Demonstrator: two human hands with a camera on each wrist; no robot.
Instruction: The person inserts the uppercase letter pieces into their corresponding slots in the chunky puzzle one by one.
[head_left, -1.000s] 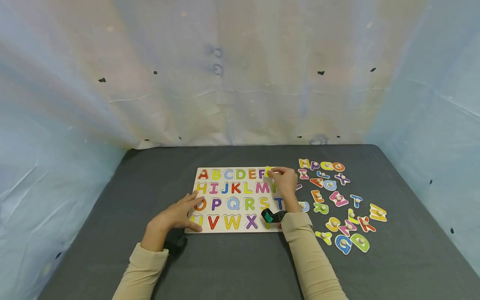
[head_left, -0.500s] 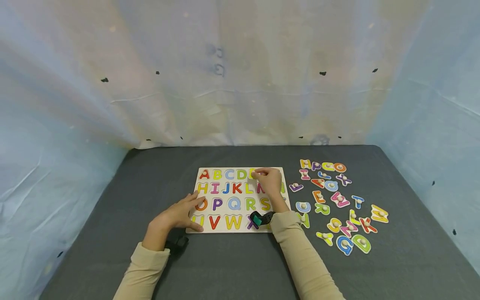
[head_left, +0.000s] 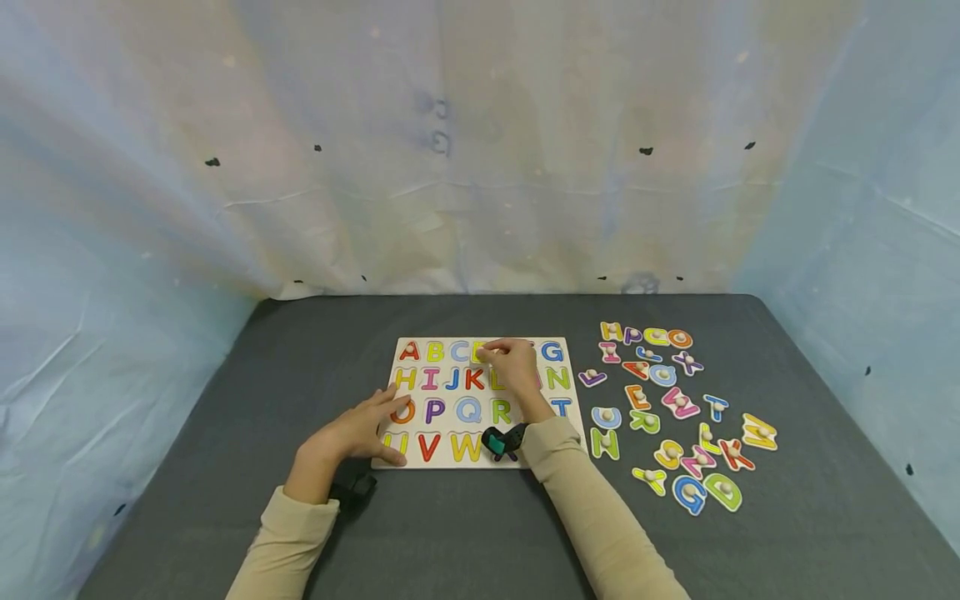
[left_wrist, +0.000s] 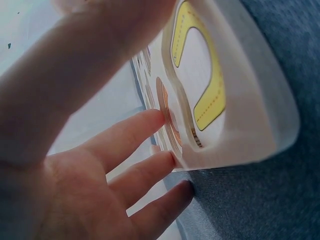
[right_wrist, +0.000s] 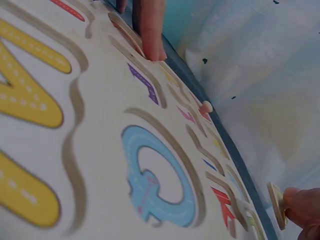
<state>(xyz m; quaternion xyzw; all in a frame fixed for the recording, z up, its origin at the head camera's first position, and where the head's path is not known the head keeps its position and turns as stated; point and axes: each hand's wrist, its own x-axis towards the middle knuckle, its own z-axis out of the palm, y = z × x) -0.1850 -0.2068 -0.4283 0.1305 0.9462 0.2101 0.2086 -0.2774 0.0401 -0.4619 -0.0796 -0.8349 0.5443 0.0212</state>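
Observation:
A wooden alphabet puzzle board (head_left: 450,392) lies flat on the table, with coloured letters in rows of recesses. My left hand (head_left: 358,427) rests on its left edge with fingers spread near the O and U recesses; the left wrist view shows the fingers (left_wrist: 135,132) against the board. My right hand (head_left: 512,367) pinches a yellowish letter piece (head_left: 476,353) over the top row, near C and D. In the right wrist view that piece (right_wrist: 276,206) is edge-on above the board, so its letter cannot be read. A red A piece (head_left: 408,351) with a knob sits in its recess.
Many loose knobbed letter pieces lie right of the board, among them a blue G (head_left: 689,495), a green D (head_left: 722,492) and a purple X (head_left: 687,362). The dark table (head_left: 480,533) is enclosed by pale hanging sheets (head_left: 525,167) behind and at both sides.
My right hand has moved left along the top row with the yellowish letter piece, from near F and G to near C and D. The left hand keeps its place on the board.

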